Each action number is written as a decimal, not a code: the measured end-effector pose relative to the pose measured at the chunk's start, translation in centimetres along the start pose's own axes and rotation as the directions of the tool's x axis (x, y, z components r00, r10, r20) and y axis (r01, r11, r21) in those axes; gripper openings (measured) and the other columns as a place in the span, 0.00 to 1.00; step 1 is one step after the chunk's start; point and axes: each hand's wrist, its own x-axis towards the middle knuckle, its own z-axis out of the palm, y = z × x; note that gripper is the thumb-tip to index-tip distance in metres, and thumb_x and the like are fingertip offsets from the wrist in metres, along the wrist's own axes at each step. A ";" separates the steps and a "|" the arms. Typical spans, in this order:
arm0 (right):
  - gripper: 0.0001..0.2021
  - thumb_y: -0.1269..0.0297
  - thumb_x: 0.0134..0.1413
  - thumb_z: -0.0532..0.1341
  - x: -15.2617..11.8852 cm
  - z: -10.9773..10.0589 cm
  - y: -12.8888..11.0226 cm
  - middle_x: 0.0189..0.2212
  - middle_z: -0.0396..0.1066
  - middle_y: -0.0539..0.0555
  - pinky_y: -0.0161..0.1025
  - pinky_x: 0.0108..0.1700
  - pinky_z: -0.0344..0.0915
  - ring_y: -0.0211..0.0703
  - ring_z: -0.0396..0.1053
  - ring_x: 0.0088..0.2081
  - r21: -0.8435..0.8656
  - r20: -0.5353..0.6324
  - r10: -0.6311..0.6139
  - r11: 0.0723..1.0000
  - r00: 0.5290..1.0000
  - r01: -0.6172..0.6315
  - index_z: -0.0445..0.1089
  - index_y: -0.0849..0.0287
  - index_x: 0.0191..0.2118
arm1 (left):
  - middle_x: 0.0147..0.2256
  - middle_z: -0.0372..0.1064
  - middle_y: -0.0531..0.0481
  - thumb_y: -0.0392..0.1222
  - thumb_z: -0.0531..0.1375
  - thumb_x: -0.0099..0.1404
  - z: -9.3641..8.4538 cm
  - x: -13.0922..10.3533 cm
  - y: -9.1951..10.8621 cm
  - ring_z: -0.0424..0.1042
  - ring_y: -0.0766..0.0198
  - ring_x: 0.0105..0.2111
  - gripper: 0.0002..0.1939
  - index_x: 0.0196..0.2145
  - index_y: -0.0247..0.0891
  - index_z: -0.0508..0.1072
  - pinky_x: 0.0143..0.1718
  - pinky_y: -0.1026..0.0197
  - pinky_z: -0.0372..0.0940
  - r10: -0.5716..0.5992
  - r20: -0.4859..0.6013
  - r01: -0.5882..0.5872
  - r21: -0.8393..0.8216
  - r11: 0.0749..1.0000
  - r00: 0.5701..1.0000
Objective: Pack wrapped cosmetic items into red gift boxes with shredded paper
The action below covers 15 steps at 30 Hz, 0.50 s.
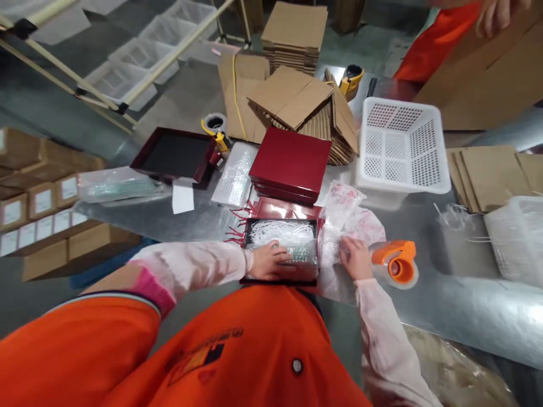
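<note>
An open dark box [317, 277] lies in front of me at the table's near edge. White shredded paper [282, 232] fills its far part, and a bubble-wrapped pack [303, 253] with something greenish lies nearer. My left hand [270, 261] rests on this pack, fingers stretched out. To the right of the box, my right hand [356, 259] has its bent fingers on a crumpled clear plastic bag [333, 244] with red print. Red bags with cord handles [284, 208] lie just beyond the box, below stacked dark-red boxes [291, 161].
An orange tape dispenser [399, 264] stands right of my right hand. Farther off are a white basket [403, 147], folded cardboard [292, 96], bubble wrap [236, 175] and an open dark-red tray [173, 152]. Another person's hand [503, 14] shows at the upper right.
</note>
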 end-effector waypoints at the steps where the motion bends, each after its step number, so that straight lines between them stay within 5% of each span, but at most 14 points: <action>1: 0.24 0.73 0.54 0.57 1.0 0.0 0.1 0.54 0.73 0.66 0.52 0.55 0.64 0.58 0.67 0.54 -0.119 0.010 -0.022 0.993 1.000 0.023 0.70 0.65 0.58 | 0.55 0.68 0.41 0.51 0.60 0.65 -0.1 0.2 0.0 0.63 0.47 0.54 0.23 0.57 0.51 0.72 0.54 0.45 0.53 -0.002 0.005 0.002 -0.004 1.000 1.000; 5: 0.19 0.80 0.55 0.54 4.2 0.5 -0.4 0.40 0.77 0.70 0.54 0.48 0.63 0.59 0.71 0.47 -0.361 0.194 -0.033 0.927 0.980 0.103 0.75 0.68 0.49 | 0.52 0.70 0.39 0.51 0.60 0.66 -2.6 0.1 0.4 0.66 0.49 0.52 0.21 0.54 0.45 0.73 0.54 0.47 0.56 -0.069 -0.025 0.068 -0.034 0.997 0.997; 8: 0.12 0.80 0.54 0.56 4.9 0.2 -0.1 0.32 0.76 0.66 0.52 0.49 0.60 0.53 0.71 0.43 -0.332 0.270 -0.097 0.924 0.958 0.187 0.77 0.66 0.32 | 0.43 0.74 0.41 0.43 0.55 0.68 -5.6 -1.6 0.8 0.70 0.54 0.45 0.13 0.45 0.39 0.77 0.49 0.54 0.61 -0.368 -0.067 0.365 -0.041 0.930 0.928; 11: 0.11 0.79 0.50 0.58 4.7 -0.5 1.2 0.37 0.76 0.64 0.48 0.52 0.60 0.51 0.69 0.47 -0.282 0.310 -0.188 0.918 0.932 0.279 0.77 0.62 0.32 | 0.33 0.75 0.45 0.35 0.57 0.63 -7.4 -3.5 1.3 0.72 0.57 0.36 0.08 0.33 0.38 0.78 0.40 0.57 0.62 -0.565 0.067 0.567 -0.020 0.823 0.822; 15: 0.19 0.79 0.43 0.55 3.9 -2.2 3.6 0.47 0.74 0.61 0.47 0.54 0.65 0.52 0.68 0.52 -0.189 0.234 -0.300 0.919 0.925 0.346 0.76 0.58 0.41 | 0.35 0.77 0.36 0.31 0.59 0.59 -6.4 -3.7 2.0 0.73 0.48 0.41 0.08 0.31 0.34 0.79 0.42 0.50 0.61 -0.603 0.176 0.585 0.145 0.798 0.778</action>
